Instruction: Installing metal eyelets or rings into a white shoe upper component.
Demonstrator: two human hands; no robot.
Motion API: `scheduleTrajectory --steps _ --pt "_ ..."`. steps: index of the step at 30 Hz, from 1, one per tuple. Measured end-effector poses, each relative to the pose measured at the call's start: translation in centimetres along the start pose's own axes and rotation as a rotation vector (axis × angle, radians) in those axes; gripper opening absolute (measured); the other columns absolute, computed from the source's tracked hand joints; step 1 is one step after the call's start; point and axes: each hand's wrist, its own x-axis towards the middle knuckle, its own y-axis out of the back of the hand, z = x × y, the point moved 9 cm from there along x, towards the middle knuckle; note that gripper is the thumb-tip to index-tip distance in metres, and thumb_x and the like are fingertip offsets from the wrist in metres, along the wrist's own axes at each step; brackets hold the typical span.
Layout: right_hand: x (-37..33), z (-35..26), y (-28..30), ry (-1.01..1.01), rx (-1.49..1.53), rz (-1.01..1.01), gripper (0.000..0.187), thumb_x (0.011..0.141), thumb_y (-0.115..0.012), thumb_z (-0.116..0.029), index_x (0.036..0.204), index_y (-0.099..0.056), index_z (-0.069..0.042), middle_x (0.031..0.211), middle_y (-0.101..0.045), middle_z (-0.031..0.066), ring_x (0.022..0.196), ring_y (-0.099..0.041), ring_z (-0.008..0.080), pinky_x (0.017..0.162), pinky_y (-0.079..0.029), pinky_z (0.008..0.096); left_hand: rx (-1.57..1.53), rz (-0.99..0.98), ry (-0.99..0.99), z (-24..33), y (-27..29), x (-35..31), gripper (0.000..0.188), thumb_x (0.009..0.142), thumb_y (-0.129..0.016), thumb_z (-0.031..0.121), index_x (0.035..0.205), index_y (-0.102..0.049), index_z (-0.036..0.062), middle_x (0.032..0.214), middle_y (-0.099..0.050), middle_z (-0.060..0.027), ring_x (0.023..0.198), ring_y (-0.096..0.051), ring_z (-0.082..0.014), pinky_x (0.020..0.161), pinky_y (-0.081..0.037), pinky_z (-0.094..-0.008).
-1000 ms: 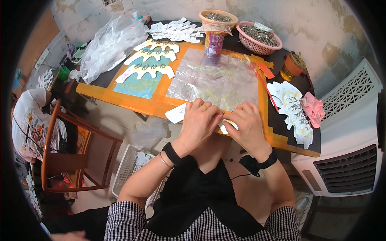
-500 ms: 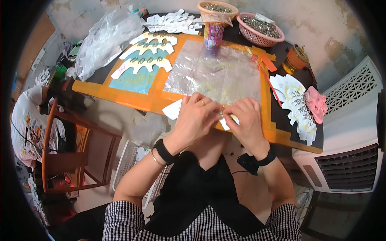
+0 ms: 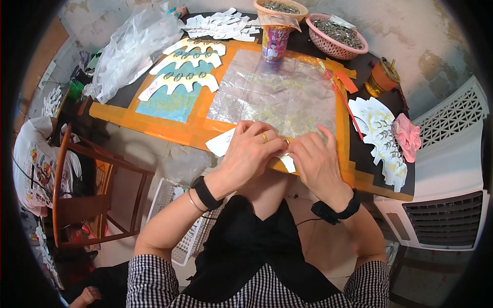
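My left hand (image 3: 251, 150) is closed on a white cut-out piece (image 3: 220, 143) at the table's near edge; the piece sticks out on both sides of the hand. My right hand (image 3: 319, 160) is pinched against the same piece, one finger lifted. Between the fingertips a small metal ring (image 3: 286, 143) shows in part; the fingers hide how it sits on the piece. At the left, several white scalloped strips (image 3: 185, 82) with dark metal rings and yellowish smears lie over a blue sheet (image 3: 172, 105). More such strips (image 3: 381, 136) are fanned out at the right.
Behind stand a purple cup (image 3: 275, 43), a pink basket (image 3: 336, 38) and an orange bowl (image 3: 292, 9) of metal rings. A red stick (image 3: 349, 110), amber jar (image 3: 381, 77) and pink cloth (image 3: 407, 137) lie right; plastic bag (image 3: 131, 54) left. Another person's hand (image 3: 88, 296) shows lower left.
My right hand has turned, its fingers now closer to the left hand's and one finger raised. Another person's hand has come into view at the lower left.
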Motion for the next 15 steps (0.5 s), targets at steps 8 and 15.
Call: scheduleTrajectory --steps 8,15 --pt "0.3 -1.3 0.2 0.167 -0.141 -0.021 0.008 0.08 -0.066 -0.005 0.087 -0.062 -0.007 0.085 -0.054 0.0041 0.088 -0.06 0.0187 0.112 -0.04 0.0561 0.052 -0.053 -0.169 0.6 0.0 0.0 0.021 0.077 -0.078 0.012 0.096 -0.072 0.015 0.103 -0.069 0.0022 0.117 -0.062 -0.0218 0.106 -0.042 -0.0461" --pt "0.4 -2.1 0.2 0.276 -0.131 -0.008 0.004 0.077 -0.068 -0.004 0.08 -0.065 -0.005 0.08 -0.053 0.0041 0.082 -0.06 0.0189 0.113 -0.041 0.0565 0.083 -0.138 -0.192 0.6 0.0 -0.2 0.021 0.079 -0.074 0.014 0.1 -0.071 0.0145 0.108 -0.068 0.0013 0.123 -0.059 -0.0223 0.118 -0.035 -0.0552"
